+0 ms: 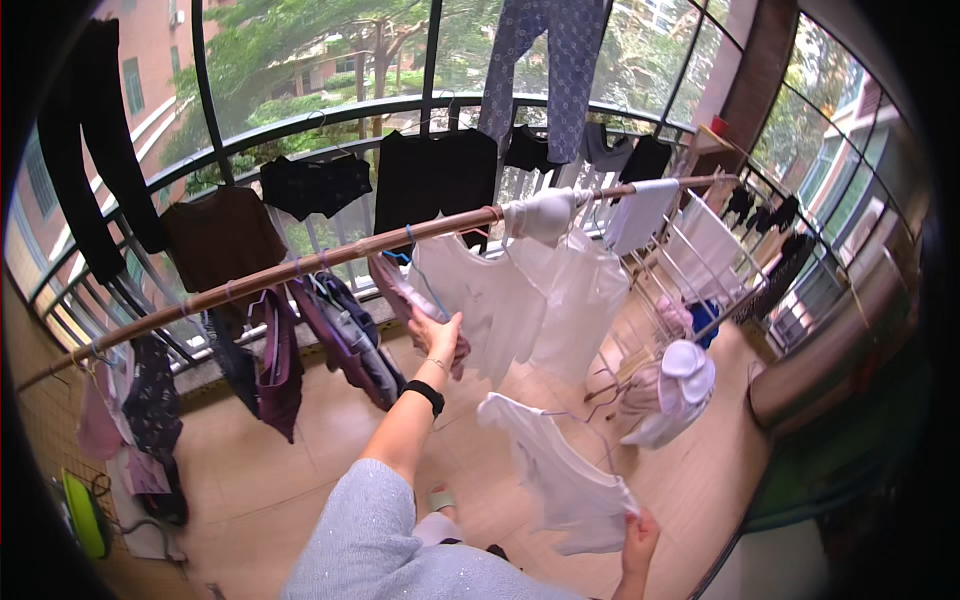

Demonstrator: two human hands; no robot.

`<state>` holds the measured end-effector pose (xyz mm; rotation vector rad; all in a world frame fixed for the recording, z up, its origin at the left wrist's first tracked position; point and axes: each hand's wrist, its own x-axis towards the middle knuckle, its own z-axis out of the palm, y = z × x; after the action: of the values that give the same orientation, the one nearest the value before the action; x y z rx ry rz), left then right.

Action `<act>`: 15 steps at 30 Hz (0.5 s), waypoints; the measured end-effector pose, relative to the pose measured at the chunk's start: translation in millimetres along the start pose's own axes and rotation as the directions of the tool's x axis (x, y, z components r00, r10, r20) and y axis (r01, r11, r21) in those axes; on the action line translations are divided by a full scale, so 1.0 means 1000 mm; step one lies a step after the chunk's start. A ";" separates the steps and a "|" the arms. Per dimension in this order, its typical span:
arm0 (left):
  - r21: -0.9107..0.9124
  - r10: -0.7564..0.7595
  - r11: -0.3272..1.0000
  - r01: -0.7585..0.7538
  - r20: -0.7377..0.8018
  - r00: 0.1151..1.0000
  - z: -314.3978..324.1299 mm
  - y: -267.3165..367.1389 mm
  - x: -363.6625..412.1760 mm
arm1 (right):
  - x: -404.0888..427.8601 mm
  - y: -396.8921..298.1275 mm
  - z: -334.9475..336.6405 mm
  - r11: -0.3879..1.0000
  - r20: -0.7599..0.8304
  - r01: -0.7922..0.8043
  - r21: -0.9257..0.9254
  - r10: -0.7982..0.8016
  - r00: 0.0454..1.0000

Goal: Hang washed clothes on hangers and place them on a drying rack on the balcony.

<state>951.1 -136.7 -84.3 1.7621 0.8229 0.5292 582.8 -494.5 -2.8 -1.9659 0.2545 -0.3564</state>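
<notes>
My left hand (pixel 436 334) is stretched out to the clothes under a wooden pole (pixel 360 247), against a pink garment (pixel 397 289) and beside a hanging white top (pixel 480 300) on a blue hanger (pixel 424 281). Whether its fingers grip cloth or only press against it is not plain. Low on the right, my right hand (pixel 640 534) pinches the edge of a white shirt (pixel 562 476). A thin purple hanger (pixel 592 431) sits in the shirt's neck, which tilts down towards that hand.
Dark and purple garments (pixel 281 364) hang along the pole's left part. Beyond it, a black top (pixel 436 180) and patterned trousers (pixel 541 82) hang by the railing. A metal drying rack (pixel 645 300) stands right, near a pale lilac cloth bundle (pixel 679 382). Tiled floor (pixel 255 480) lies below.
</notes>
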 end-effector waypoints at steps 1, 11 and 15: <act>0.124 -0.039 0.991 0.046 -0.055 0.998 0.013 -0.007 0.008 | 0.011 0.000 0.006 0.997 0.018 -0.063 0.044 0.062 0.998; -0.167 0.219 0.948 -0.271 -0.277 0.936 0.039 -0.056 0.026 | 0.144 -0.008 0.070 0.971 0.172 -0.133 0.199 0.099 0.980; -0.208 0.345 0.914 -0.349 -0.058 0.937 -0.017 -0.016 -0.038 | 0.198 0.012 0.108 0.978 0.304 -0.065 0.198 0.002 0.953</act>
<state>909.4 -151.6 -91.8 1.7079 0.4429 0.8414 806.3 -474.0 -29.6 -1.7784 0.0505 -0.0527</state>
